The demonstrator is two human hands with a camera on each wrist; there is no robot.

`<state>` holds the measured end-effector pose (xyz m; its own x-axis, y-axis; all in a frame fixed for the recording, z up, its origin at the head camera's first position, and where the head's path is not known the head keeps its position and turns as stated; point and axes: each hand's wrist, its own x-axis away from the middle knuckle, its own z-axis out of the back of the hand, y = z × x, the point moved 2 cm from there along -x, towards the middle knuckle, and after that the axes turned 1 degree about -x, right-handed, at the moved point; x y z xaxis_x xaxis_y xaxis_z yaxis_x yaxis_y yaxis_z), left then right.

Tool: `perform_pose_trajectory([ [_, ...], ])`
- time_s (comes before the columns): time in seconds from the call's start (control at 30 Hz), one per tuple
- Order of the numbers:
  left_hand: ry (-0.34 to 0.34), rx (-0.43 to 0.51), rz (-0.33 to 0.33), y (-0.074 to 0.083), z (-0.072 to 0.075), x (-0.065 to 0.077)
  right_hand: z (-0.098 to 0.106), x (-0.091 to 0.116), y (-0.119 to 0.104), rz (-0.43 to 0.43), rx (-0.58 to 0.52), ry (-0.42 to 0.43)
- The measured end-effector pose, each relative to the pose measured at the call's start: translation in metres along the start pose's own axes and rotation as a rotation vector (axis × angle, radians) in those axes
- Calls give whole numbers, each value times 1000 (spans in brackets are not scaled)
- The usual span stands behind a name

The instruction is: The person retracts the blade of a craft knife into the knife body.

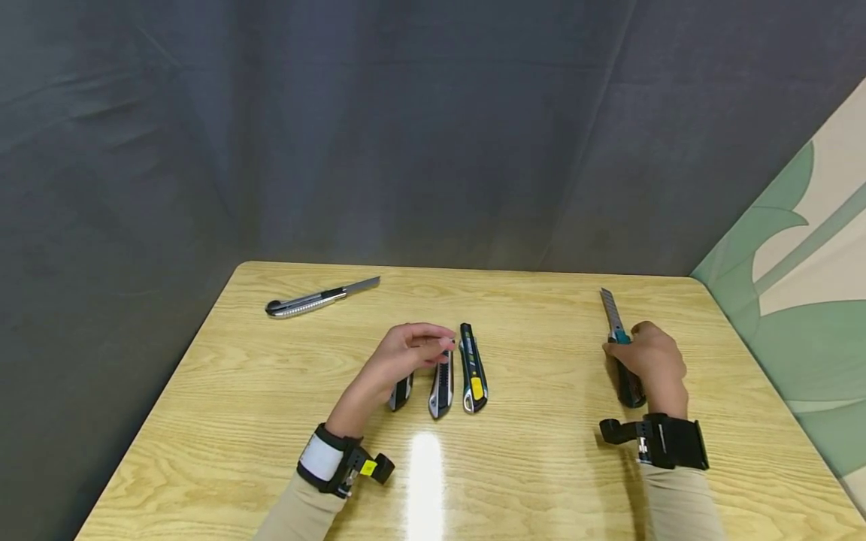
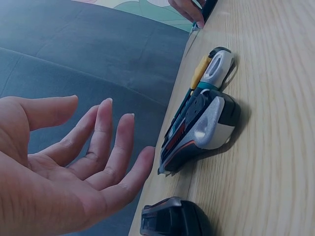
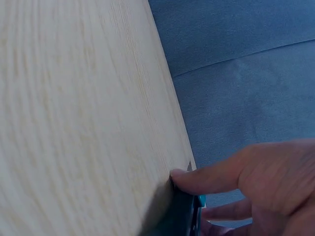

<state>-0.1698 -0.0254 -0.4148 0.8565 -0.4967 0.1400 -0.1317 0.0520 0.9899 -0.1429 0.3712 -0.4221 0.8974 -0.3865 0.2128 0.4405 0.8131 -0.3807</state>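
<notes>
The right hand (image 1: 651,362) grips a teal-and-black cutter (image 1: 631,389) toward the right side of the table (image 1: 541,451), its blade (image 1: 610,308) ending just short of the far edge; whether the handle touches wood is hard to tell. A wide stretch of tabletop away, the left hand (image 1: 406,353) hovers, fingers loosely spread, by three cutters (image 1: 441,394) near mid-table. A silver cutter (image 1: 307,303) lies far left.
</notes>
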Motion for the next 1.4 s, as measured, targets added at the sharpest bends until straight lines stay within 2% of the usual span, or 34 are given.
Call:
perform_pose_trajectory([
  [0.17,-11,-7,0,0,-2,1,-3,0,-1,-18,-11,37],
  [0.47,9,-49,8,2,-4,2,-2,5,-13,-7,-35,81],
  [0.67,-25,-38,13,6,-5,2,4,13,-29,86,-62,159],
  [0.9,-22,-65,4,26,-12,15,9,22,-52,204,-110,246],
  [1.0,-19,-66,-4,30,-15,17,9,25,-64,253,-135,271],
  [1.4,-23,-64,-11,29,-23,14,4,42,-121,317,-219,228],
])
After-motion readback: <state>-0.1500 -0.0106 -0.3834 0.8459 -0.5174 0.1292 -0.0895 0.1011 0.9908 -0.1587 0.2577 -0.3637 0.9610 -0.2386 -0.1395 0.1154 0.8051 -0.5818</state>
